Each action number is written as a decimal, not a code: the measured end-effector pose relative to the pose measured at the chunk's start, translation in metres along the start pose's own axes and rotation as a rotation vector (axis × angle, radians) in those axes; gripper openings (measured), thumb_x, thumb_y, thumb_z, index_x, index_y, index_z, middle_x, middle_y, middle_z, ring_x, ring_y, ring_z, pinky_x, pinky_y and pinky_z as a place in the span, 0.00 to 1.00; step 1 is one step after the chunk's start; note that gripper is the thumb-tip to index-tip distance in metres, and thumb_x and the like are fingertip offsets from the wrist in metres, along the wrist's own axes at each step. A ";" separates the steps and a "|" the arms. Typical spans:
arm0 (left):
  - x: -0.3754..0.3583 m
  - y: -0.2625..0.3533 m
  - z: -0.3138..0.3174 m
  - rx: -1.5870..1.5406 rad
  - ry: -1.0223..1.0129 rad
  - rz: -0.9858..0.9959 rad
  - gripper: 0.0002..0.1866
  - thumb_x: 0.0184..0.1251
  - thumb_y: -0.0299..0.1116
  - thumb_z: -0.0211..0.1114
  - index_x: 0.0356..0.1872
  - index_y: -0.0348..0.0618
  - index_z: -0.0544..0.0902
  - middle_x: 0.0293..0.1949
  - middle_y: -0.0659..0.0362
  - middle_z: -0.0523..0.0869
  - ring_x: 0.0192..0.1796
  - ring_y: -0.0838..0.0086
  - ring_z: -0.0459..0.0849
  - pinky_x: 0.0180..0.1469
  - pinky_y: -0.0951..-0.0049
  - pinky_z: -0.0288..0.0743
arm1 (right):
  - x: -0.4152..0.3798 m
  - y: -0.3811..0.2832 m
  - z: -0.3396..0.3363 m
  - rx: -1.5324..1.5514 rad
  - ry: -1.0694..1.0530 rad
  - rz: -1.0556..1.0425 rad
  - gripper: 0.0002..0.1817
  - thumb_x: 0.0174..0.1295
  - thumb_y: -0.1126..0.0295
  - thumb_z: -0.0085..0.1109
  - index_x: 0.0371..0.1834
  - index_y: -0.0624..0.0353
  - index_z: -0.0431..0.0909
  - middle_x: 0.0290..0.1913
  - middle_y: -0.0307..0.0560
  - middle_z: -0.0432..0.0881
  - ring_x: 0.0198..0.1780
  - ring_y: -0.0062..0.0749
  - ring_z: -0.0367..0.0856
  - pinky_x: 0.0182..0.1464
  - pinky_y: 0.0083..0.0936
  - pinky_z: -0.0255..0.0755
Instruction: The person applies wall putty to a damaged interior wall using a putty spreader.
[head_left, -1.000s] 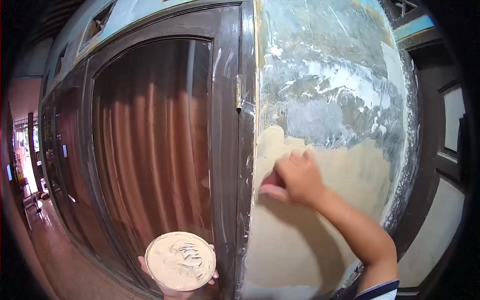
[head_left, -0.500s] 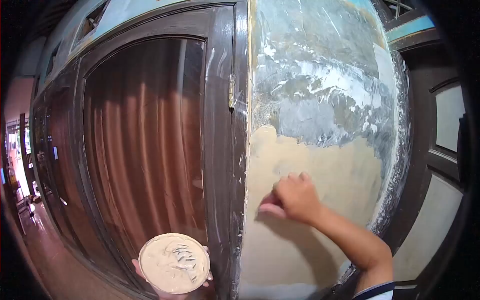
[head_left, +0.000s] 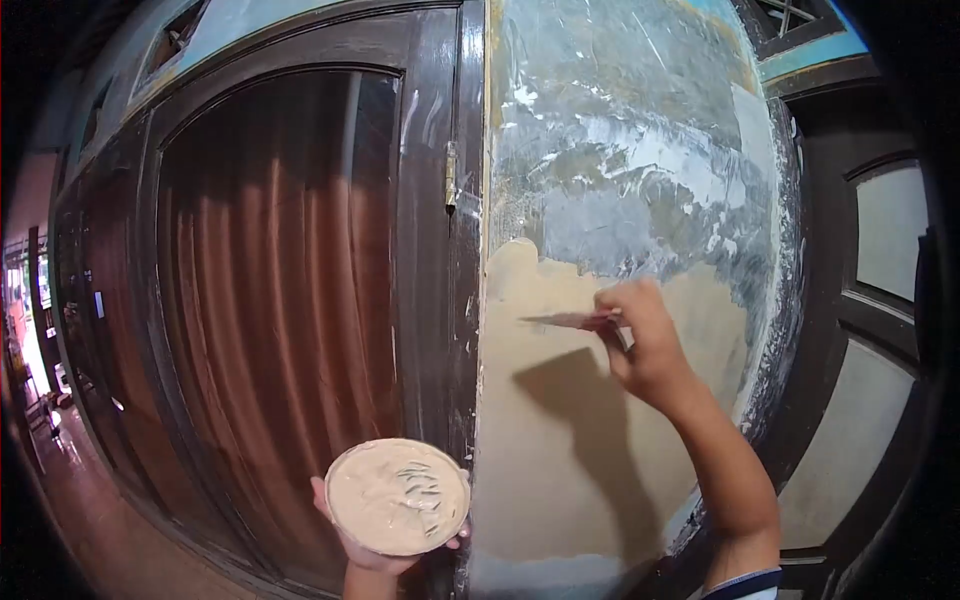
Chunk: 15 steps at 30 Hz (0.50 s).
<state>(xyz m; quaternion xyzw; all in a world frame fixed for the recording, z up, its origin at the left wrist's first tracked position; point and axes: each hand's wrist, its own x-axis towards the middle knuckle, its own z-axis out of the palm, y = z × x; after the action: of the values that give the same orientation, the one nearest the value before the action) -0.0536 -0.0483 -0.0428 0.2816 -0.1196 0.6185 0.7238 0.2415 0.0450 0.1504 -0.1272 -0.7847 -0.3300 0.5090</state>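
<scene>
My right hand [head_left: 648, 335] is closed around a putty knife [head_left: 562, 320], its thin blade pointing left and seen nearly edge-on. The blade is in front of the beige-coated part of the wall [head_left: 540, 440]; whether it touches cannot be told. My left hand [head_left: 375, 560] supports a round tub [head_left: 330, 492] from below, fingers curled around its sides. Smooth beige putty [head_left: 370, 505] fills the tub, with ridged scrape marks on its right half. Above the beige coat, the wall shows bare grey plaster [head_left: 600, 225] with white smears.
Left of the wall stands a dark wooden door frame [head_left: 428, 250] with a hinge [head_left: 451, 175] and a glass pane backed by a reddish-brown curtain [head_left: 280, 300]. On the right is another dark door [head_left: 870, 325] with pale panels. A tiled floor [head_left: 110, 500] shows at lower left.
My right hand has moved up and right, bringing the putty knife blade into clear view. My left hand has carried the tub right and slightly up. The view has shifted slightly.
</scene>
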 end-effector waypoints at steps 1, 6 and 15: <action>0.007 -0.002 -0.001 0.044 -0.051 -0.018 0.72 0.49 0.93 0.47 0.78 0.33 0.63 0.66 0.19 0.72 0.43 0.25 0.84 0.35 0.38 0.88 | -0.006 -0.017 0.001 0.047 -0.127 -0.019 0.13 0.58 0.82 0.66 0.45 0.56 0.79 0.35 0.45 0.80 0.38 0.49 0.75 0.45 0.39 0.71; 0.023 -0.015 0.001 0.042 -0.016 -0.049 0.68 0.53 0.92 0.44 0.78 0.35 0.63 0.64 0.26 0.76 0.44 0.24 0.85 0.35 0.36 0.88 | -0.025 -0.063 -0.001 0.065 -0.318 -0.296 0.19 0.57 0.72 0.65 0.53 0.45 0.84 0.44 0.33 0.84 0.49 0.40 0.78 0.48 0.39 0.72; 0.027 -0.035 0.013 0.052 -0.121 -0.164 0.66 0.55 0.91 0.43 0.79 0.40 0.62 0.66 0.29 0.75 0.48 0.21 0.83 0.37 0.29 0.86 | -0.044 -0.078 -0.020 -0.112 -0.279 -0.444 0.13 0.59 0.66 0.65 0.47 0.51 0.88 0.45 0.34 0.87 0.50 0.34 0.82 0.52 0.42 0.75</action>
<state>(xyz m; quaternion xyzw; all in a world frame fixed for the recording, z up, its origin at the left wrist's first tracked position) -0.0125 -0.0352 -0.0273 0.3459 -0.1239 0.5420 0.7558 0.2341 -0.0208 0.0868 -0.0242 -0.8364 -0.4559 0.3034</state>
